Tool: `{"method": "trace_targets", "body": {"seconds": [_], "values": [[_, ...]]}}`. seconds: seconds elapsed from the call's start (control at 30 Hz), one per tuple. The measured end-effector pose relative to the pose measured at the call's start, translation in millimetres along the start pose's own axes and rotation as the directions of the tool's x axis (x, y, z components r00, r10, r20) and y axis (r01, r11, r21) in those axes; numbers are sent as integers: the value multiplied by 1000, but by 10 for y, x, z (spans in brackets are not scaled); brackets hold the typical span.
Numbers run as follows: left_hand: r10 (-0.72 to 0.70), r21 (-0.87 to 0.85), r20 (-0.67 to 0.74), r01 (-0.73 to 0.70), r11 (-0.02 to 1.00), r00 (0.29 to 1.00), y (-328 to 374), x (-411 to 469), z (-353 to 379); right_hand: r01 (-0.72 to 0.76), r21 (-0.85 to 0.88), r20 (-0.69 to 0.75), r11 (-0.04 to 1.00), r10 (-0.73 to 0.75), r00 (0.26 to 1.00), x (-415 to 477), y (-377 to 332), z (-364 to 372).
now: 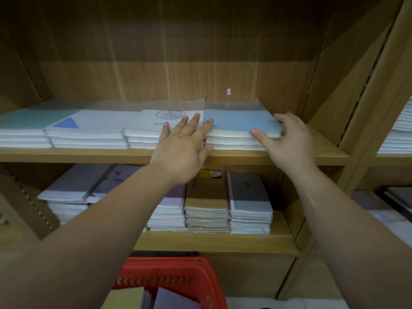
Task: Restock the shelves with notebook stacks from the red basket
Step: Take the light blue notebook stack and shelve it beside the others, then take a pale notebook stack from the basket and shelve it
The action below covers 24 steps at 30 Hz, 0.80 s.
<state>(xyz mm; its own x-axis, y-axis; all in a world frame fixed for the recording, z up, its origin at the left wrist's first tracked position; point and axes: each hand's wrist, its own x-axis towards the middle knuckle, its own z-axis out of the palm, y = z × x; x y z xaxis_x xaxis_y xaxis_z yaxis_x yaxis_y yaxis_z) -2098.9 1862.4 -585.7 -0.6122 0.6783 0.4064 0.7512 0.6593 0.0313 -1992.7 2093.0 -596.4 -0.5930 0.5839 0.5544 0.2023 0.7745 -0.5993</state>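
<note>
Two hands bracket one notebook stack on the upper shelf. The right hand (289, 141) has its fingers curled over the right edge of the blue-covered notebook stack (239, 123), with the thumb pressed against the stack's front edge; the fingers are closed on the stack. The left hand (181, 150) lies flat with fingers spread apart: its fingertips rest on the left edge of the blue cover and on the neighbouring white notebook stack (151, 123), and the thumb touches the front of the blue stack near the shelf lip.

The blue-covered stack consists of several layers of white page blocks under a plain pale-blue cover, wrapped in clear plastic whose loose flap extends toward the back panel. It sits at the right end of the upper shelf (66, 156), touching the white stack on its left. Further left are a white stack with a blue triangle (87, 128) and a teal-covered stack (29, 123), all in one row.

The lower shelf (214, 241) carries purple, brown and grey-blue notebook stacks. The red basket (178, 275) stands below the shelves, at the bottom of the view, holding further notebooks (174, 299).
</note>
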Motion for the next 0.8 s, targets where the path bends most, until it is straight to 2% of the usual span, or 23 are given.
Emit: {"method": "trace_targets", "body": {"seconds": [0.1,0.17,0.2,0.27,0.33,0.4,0.47,0.53,0.6,0.67,0.73,0.8], "values": [[38,-70,-155,-49,996,987,-155,-621,180,111,13,-131,994,-109,985,-586,-71,183],[27,-135,-250,-62,989,968,-324,-1056,394,144,50,-164,988,-135,977,-1058,-135,392],[-4,-169,-255,-40,985,967,-410,-1275,534,147,90,-159,985,-132,979,-1302,-162,526],[-102,-242,-148,64,968,984,-555,-1727,860,98,191,-47,977,-91,995,-1809,-184,872],[-200,-303,56,208,930,978,-642,-2177,1235,-38,259,219,965,-21,975,-2339,-170,1250],[-263,-341,277,351,872,924,-675,-2594,1585,-211,243,494,947,67,867,-2857,-94,1627],[-285,-334,463,463,821,839,-682,-2937,1872,-407,171,709,897,175,683,-3316,46,1953],[-256,-332,604,530,780,755,-658,-3202,2116,-571,79,832,817,261,489,-3701,217,2218],[-217,-332,680,558,760,700,-606,-3360,2329,-711,-31,869,702,371,328,-3909,323,2364],[-178,-324,727,560,762,663,-534,-3416,2521,-798,-80,867,598,436,240,-3996,431,2480],[-157,-273,782,557,784,604,-462,-3415,2694,-827,-115,851,550,484,204,-3994,535,2598],[-202,-171,831,583,794,519,-412,-3406,2855,-830,-179,811,528,557,180,-3981,645,2702]]}}
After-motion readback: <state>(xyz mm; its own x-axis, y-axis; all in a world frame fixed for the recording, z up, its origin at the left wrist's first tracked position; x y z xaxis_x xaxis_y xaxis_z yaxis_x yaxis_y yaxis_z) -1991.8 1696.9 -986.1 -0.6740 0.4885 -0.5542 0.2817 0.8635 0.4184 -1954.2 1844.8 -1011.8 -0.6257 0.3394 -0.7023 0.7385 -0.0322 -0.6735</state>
